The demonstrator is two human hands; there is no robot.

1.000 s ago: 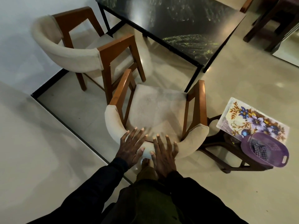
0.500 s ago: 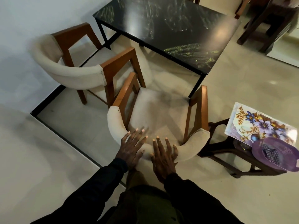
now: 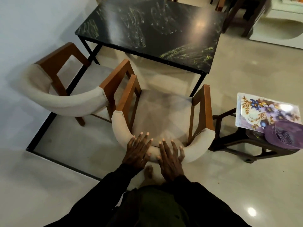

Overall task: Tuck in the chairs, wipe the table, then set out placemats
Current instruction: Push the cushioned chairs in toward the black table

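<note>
At the left a second armchair point(image 3: 68, 102) stands askew by the black table point(image 3: 155, 30). The left hand point(image 3: 137, 149) lies spread, fingers straight, on the padded back of the near armchair point(image 3: 162, 115); the right hand point(image 3: 170, 161) rests beside it, equally flat. The seat points straight ahead from both hands at the table's near right corner, so the push likely needs a leftward bias. A floral placemat point(image 3: 265, 110) waits on the right.
</note>
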